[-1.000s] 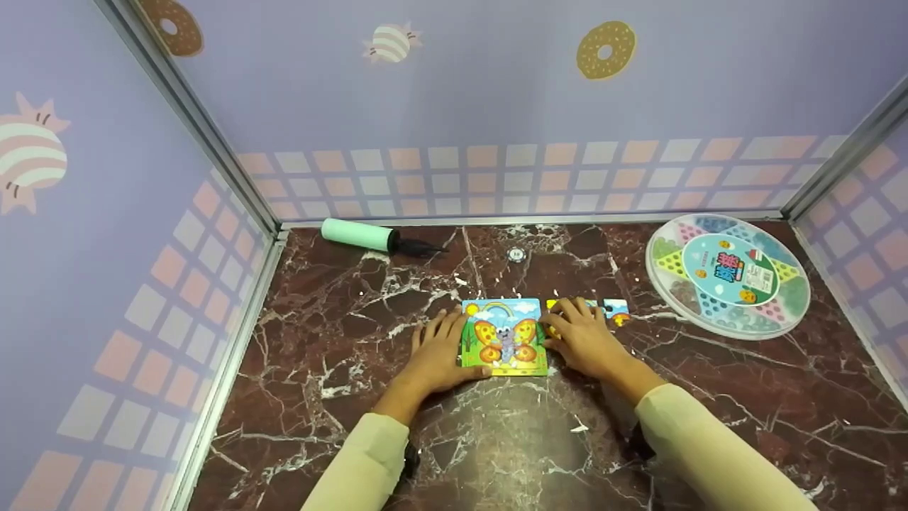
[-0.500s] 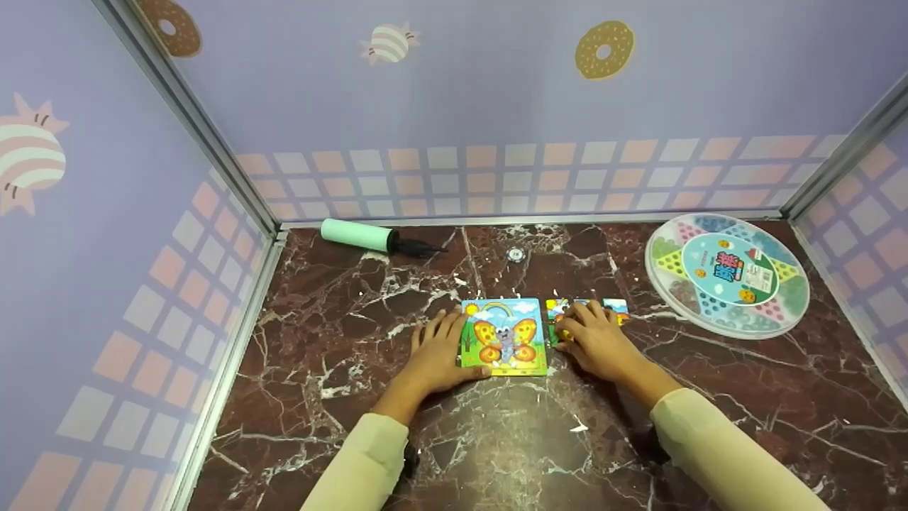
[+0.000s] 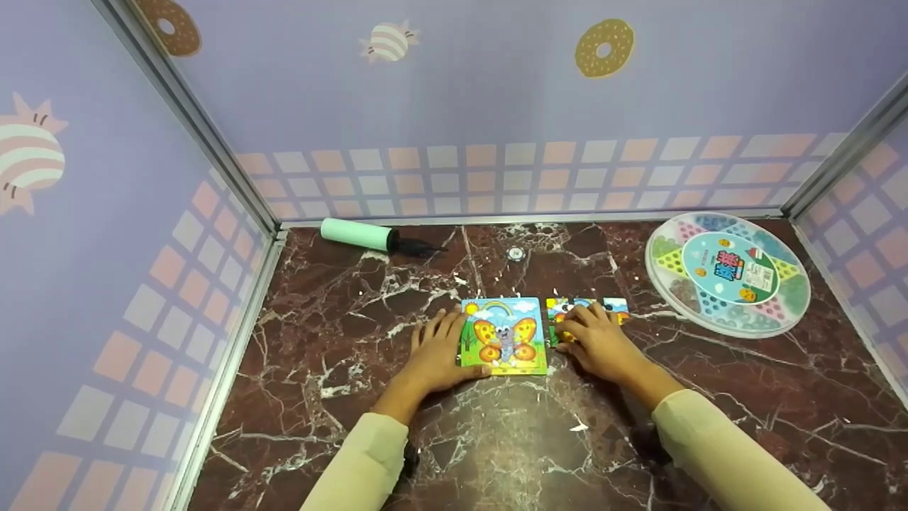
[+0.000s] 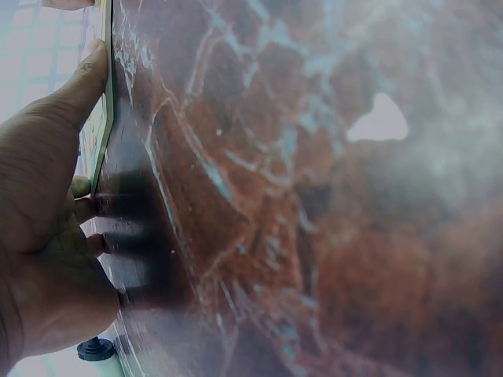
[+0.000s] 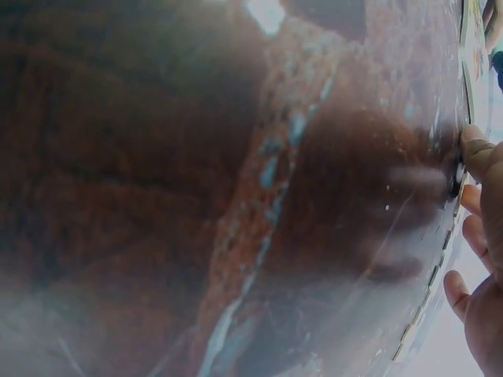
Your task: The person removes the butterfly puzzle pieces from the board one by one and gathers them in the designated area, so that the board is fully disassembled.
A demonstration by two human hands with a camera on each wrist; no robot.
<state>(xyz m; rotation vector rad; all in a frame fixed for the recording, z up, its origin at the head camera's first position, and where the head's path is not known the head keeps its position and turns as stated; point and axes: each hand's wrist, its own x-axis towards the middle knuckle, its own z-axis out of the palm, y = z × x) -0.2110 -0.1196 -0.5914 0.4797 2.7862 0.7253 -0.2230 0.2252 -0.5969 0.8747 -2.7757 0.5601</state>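
A square jigsaw puzzle with an orange-winged butterfly, a rainbow and a sun lies flat on the marbled table. My left hand rests at its left side, fingers spread along that edge and thumb over the lower left corner. In the left wrist view the thumb lies on the puzzle board, seen edge-on. Right of the butterfly picture, a few puzzle pieces lie together in a low row. My right hand is over these pieces, fingers bent and fingertips down on them, hiding most of the middle ones.
A mint-green hand pump with a black nozzle lies at the back left. Behind the puzzle is a small round chip. A round, clear-lidded Chinese checkers set lies at the right. Patterned walls enclose the table's back and sides.
My right hand has moved slightly right, off the butterfly puzzle's right edge, uncovering more of the leftmost loose pieces. Over the last half second both hands barely move.
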